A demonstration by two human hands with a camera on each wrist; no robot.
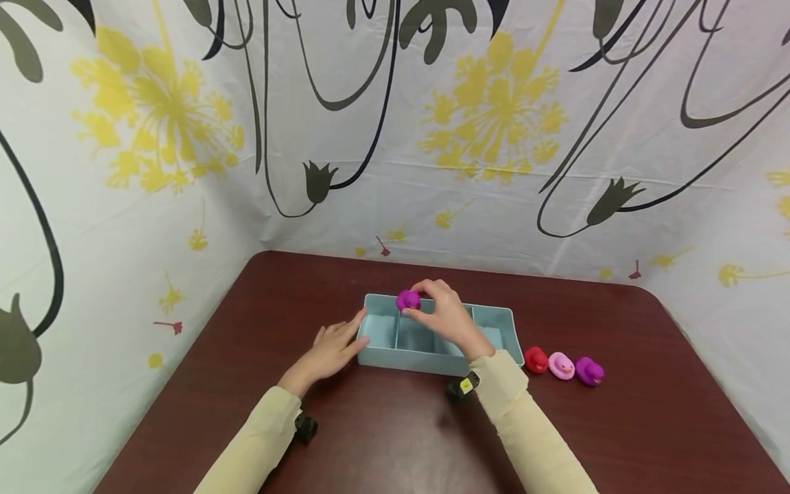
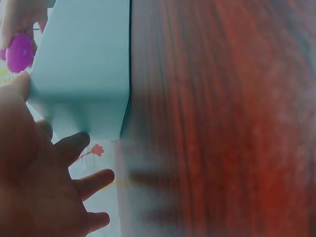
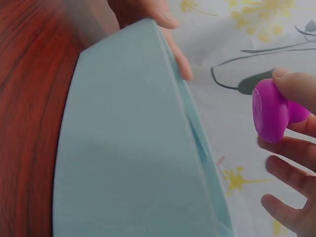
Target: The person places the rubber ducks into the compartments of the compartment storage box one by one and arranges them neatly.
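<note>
Right hand [image 1: 449, 317] pinches one purple duck [image 1: 407, 300], thumb against fingers; one blue divided tray [image 1: 404, 359] below the grip. Left of grip, left hand [image 1: 330, 350], fingers spread, touches tray end. Right of grip, three ducks beside tray: one red duck [image 1: 535, 359], one pink duck [image 1: 561, 366], one more purple [image 1: 589, 371].

Right hand [image 1: 449, 317] pinches purple duck [image 1: 407, 300] above tray [image 1: 404, 359]; left hand [image 1: 330, 351] touches tray's left end. Desk [image 1: 382, 446], right of tray: three ducks [image 1: 560, 366].
</note>
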